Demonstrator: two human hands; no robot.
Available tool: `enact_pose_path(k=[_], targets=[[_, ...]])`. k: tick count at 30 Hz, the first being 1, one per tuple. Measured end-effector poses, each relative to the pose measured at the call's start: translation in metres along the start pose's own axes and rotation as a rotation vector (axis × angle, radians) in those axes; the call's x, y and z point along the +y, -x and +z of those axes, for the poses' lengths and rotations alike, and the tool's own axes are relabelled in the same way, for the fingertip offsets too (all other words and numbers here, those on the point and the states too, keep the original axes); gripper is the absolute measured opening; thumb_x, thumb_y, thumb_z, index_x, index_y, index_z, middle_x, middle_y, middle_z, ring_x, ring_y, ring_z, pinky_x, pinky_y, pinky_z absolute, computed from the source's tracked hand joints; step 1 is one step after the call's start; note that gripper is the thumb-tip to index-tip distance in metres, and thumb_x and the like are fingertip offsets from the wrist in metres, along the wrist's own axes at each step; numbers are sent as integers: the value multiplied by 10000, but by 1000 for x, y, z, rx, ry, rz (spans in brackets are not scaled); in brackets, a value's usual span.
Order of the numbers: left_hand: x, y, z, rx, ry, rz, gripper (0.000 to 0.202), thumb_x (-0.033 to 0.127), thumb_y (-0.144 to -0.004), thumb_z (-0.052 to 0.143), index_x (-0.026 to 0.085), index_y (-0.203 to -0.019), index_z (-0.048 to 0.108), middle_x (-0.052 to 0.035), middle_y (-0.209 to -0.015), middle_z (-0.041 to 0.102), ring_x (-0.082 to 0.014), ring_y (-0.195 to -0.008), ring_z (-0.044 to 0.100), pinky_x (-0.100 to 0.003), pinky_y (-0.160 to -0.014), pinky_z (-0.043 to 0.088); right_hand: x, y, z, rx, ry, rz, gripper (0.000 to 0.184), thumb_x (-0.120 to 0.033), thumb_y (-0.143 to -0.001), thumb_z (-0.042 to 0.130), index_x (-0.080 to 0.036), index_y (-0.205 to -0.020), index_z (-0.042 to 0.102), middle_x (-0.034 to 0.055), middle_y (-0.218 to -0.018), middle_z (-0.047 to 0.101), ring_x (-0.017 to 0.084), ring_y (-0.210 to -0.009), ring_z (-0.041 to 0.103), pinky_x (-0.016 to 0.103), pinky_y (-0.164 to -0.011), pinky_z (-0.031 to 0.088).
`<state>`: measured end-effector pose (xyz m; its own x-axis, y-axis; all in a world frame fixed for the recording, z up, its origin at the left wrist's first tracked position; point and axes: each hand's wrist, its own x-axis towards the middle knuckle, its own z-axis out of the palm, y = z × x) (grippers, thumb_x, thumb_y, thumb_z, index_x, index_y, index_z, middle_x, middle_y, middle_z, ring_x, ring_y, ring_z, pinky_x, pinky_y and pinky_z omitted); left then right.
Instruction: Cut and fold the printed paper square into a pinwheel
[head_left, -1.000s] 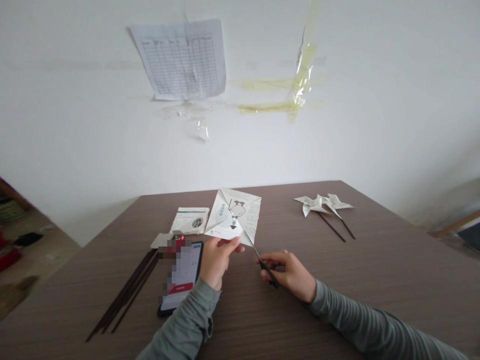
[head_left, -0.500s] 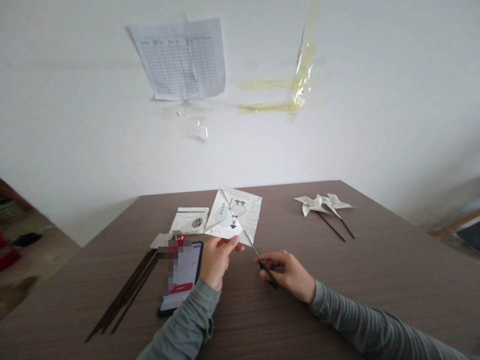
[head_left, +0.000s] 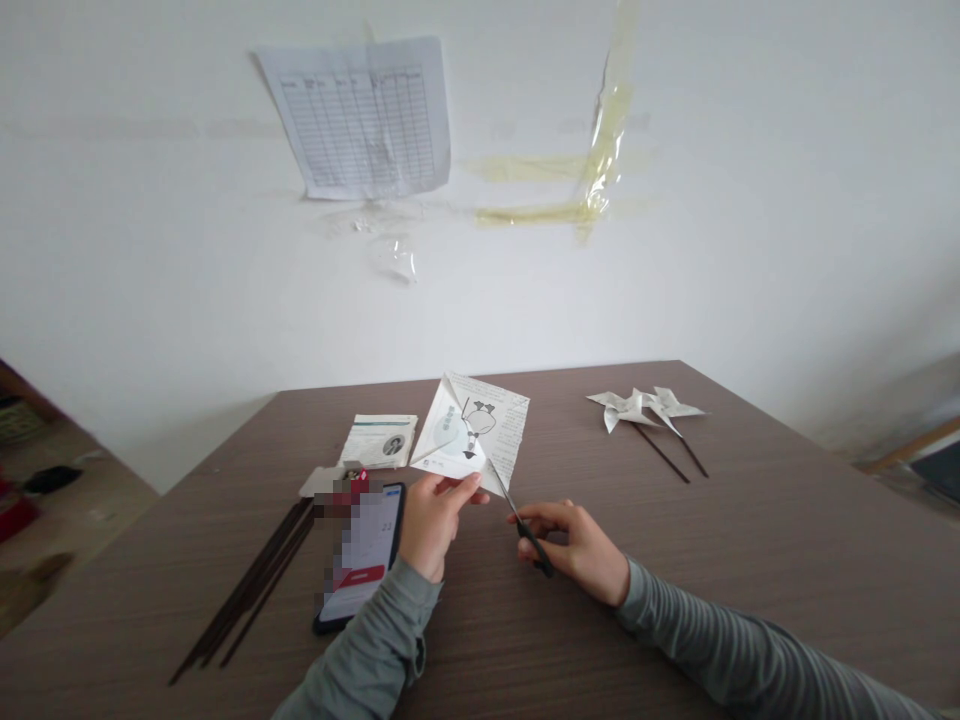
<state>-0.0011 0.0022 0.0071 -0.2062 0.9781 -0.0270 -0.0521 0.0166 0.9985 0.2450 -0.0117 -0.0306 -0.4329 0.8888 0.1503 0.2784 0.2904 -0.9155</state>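
My left hand (head_left: 435, 520) pinches the lower edge of a printed square sheet of paper (head_left: 499, 415), holding it above the table. Slits run inward from the sheet's corners, and it bears a line drawing. Closed around the dark handles of a pair of scissors (head_left: 534, 548), my right hand (head_left: 577, 555) keeps the blades at the sheet's lower corner, along a slit. How far apart the blades are I cannot tell. Just left of the sheet lies a small stack of printed paper squares (head_left: 367, 440).
A phone (head_left: 367, 590) lies beside my left forearm. Left of it are several dark sticks (head_left: 244, 585) and a small opened box (head_left: 330, 482), partly blurred out. Two paper pinwheels (head_left: 637, 408) on sticks rest at the table's (head_left: 720, 560) back right. A wall stands behind.
The sheet has shifted slightly and tilted a little to the right in my left hand. The scissors and both hands have barely moved.
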Motion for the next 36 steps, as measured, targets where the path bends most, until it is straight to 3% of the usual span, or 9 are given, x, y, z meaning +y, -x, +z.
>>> enact_pose_path(k=[3, 11, 29, 36], targets=[[-2, 0, 0, -18, 8, 9, 275, 334, -797, 1072, 193, -953, 895, -116, -864, 917, -326, -790, 931, -215, -411, 351, -2, 0, 0, 10, -6, 5, 592, -763, -1075, 920, -214, -1267, 1028, 118, -937, 972, 351, -918, 891, 492, -1033, 735], [1, 3, 2, -17, 32, 17, 292, 352, -785, 1073, 186, -939, 890, -109, -843, 911, -299, -757, 911, -204, -411, 327, 0, -1, 2, -8, -31, -9, 744, -875, -1079, 870, -178, -1298, 1008, 141, -967, 987, 363, -916, 919, 565, -1106, 741], [6, 6, 4, -19, 35, 4, 267, 321, -787, 1056, 194, -935, 874, -123, -872, 915, -332, -806, 935, -202, -413, 325, -6, -1, 1, -3, 5, 8, 694, -891, -1079, 898, -229, -1246, 1020, 99, -935, 983, 354, -909, 921, 586, -1216, 700], [7, 4, 4, -24, 9, -15, 230, 299, -812, 1035, 173, -944, 896, -100, -809, 894, -243, -644, 831, -207, -419, 293, -2, 0, 1, 19, 6, -6, 655, -823, -1048, 935, -209, -1255, 1031, 87, -916, 951, 329, -907, 881, 491, -1052, 738]])
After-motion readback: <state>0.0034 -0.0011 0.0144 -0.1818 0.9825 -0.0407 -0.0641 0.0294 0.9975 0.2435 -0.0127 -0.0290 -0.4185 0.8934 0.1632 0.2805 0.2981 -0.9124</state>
